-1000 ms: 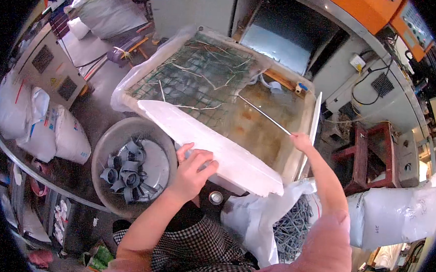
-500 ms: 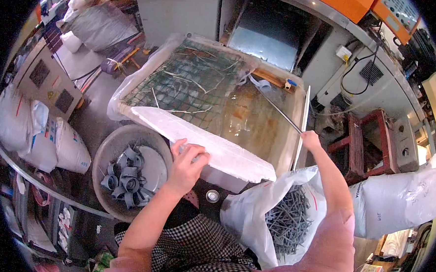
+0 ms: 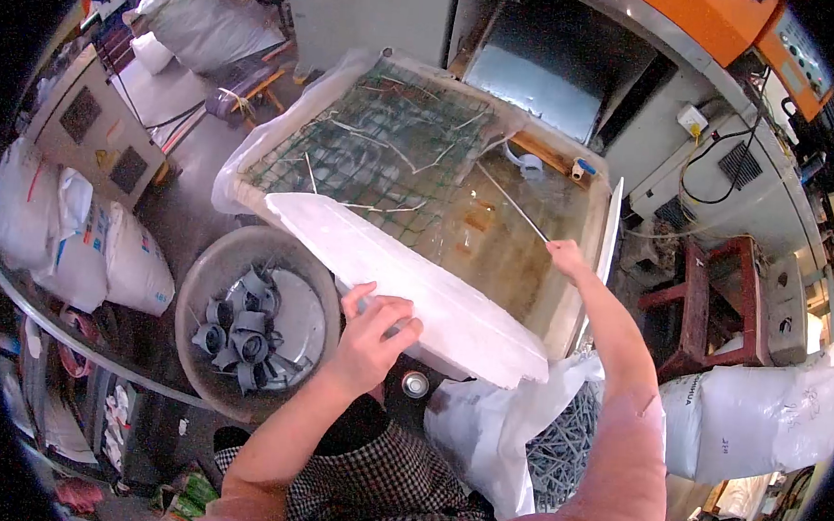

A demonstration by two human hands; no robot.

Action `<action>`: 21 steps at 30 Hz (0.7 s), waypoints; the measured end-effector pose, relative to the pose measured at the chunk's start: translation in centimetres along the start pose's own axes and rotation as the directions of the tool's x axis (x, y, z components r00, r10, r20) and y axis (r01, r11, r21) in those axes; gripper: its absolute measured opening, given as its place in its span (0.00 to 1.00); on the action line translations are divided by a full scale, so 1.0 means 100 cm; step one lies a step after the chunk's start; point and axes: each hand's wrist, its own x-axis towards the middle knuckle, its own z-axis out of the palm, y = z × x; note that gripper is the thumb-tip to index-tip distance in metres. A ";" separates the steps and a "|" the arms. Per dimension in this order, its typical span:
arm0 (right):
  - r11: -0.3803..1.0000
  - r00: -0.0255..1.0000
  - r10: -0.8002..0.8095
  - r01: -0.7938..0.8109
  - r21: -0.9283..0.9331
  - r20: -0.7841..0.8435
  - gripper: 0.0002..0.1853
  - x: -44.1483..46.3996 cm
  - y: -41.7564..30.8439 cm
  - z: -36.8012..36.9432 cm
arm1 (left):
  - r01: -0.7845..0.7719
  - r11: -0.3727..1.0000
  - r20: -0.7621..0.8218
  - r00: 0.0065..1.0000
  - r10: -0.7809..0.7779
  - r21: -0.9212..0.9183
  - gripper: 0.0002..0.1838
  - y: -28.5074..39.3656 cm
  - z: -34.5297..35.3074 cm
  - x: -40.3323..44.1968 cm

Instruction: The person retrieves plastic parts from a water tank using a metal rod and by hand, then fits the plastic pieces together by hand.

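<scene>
My right hand (image 3: pixel 567 260) is closed round a thin metal rod (image 3: pixel 519 209), whose far end reaches over the water in a large tub (image 3: pixel 579 318). Close to the tub's back edge lies a pale grey curved plastic piece (image 3: pixel 529 165), apart from the rod. Fingers curled, my left hand (image 3: pixel 375 338) is at the near edge of a white foam board (image 3: pixel 416 279) along the tub's front. A bit of grey shows between those fingers; what it is I cannot make out. Several grey plastic ring-shaped pieces (image 3: pixel 247 346) sit in a round bucket (image 3: pixel 194 291) at my left.
Green netting (image 3: pixel 367 135) with pale strips covers the tub's left part. An open white sack (image 3: pixel 479 434) of grey plastic sticks (image 3: pixel 563 452) stands before me. A small tin (image 3: pixel 415 384) is on the floor. Full sacks (image 3: pixel 758 410) and a red frame (image 3: pixel 693 303) are at right.
The rod's far end has swung left over the water, away from the pale grey piece. My view has shifted, so the scene sits farther right. My left hand stays by the foam board.
</scene>
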 end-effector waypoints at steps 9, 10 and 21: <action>0.973 0.990 -0.036 0.004 0.230 0.136 0.10 0.091 -0.040 0.089 | -0.027 0.999 -0.038 0.999 0.026 -0.025 0.07 -0.007 0.003 -0.002; 0.973 0.990 -0.039 0.006 0.230 0.139 0.10 0.110 -0.030 0.097 | -0.024 0.999 -0.039 0.999 0.023 -0.023 0.07 -0.007 0.003 -0.001; 0.832 0.992 -0.079 0.011 -0.554 -0.099 0.16 -0.086 -0.041 -0.122 | -0.048 0.999 -0.050 0.998 0.049 0.010 0.07 0.006 0.004 0.011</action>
